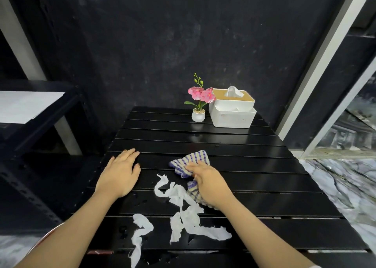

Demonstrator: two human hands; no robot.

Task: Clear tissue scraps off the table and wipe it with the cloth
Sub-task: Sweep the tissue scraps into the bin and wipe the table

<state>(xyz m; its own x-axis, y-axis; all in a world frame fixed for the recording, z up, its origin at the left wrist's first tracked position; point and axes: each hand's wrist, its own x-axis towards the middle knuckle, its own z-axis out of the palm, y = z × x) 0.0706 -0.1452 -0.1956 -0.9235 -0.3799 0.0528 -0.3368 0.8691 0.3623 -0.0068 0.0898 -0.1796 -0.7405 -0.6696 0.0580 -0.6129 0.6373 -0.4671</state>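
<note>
White tissue scraps (181, 206) lie twisted on the black slatted table (254, 186), in front of my hands; a separate long strip (140, 233) trails toward the near edge. A purple-and-cream striped cloth (187, 161) lies crumpled at the table's middle. My right hand (211, 184) rests on the cloth's near part, fingers bent over it. My left hand (120, 172) lies flat on the table near the left edge, fingers apart, holding nothing. Water drops show on the slats near the scraps.
At the back of the table stand a small white pot with pink flowers (198, 102) and a white tissue box (233, 109). A dark shelf with a white sheet (26, 104) is at left. Marble floor (335, 186) lies to the right.
</note>
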